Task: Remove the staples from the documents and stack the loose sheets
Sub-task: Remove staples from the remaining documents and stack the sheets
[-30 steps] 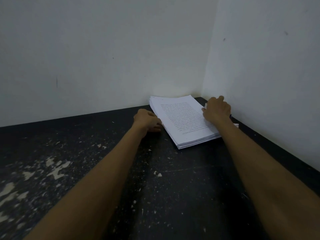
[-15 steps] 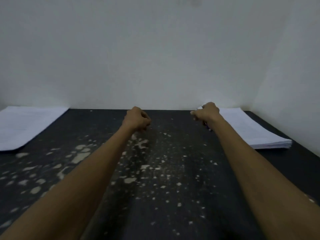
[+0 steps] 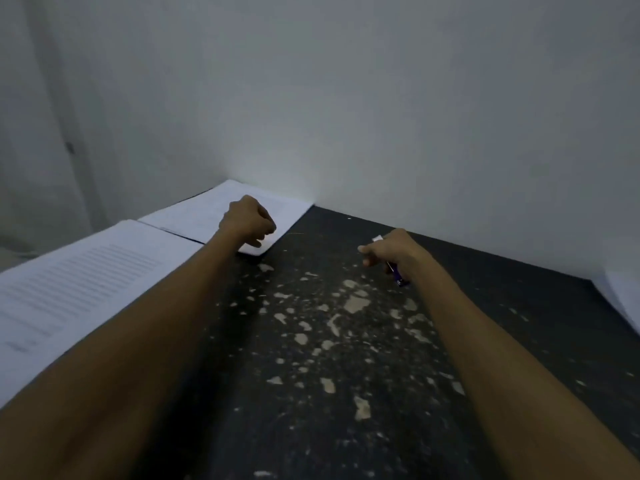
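A printed document (image 3: 194, 216) lies at the far left corner of the dark table (image 3: 311, 341). My left hand (image 3: 247, 221) is above its near right corner with fingers curled into a fist; I cannot see whether it grips the paper. A second printed document (image 3: 79, 289) lies nearer me on the left, partly under my left forearm. My right hand (image 3: 391, 252) hovers over the table's middle and grips a purple staple remover (image 3: 398, 276), whose pale tip shows above the knuckles.
The edge of a white paper stack (image 3: 623, 296) shows at the far right. Light grey walls close the table at the back and on both sides. The dark tabletop is flecked with pale chipped patches.
My view has swung left from the right-hand stack to the documents on the left. My left hand moved over the far document's corner. My right hand now shows the purple tool.
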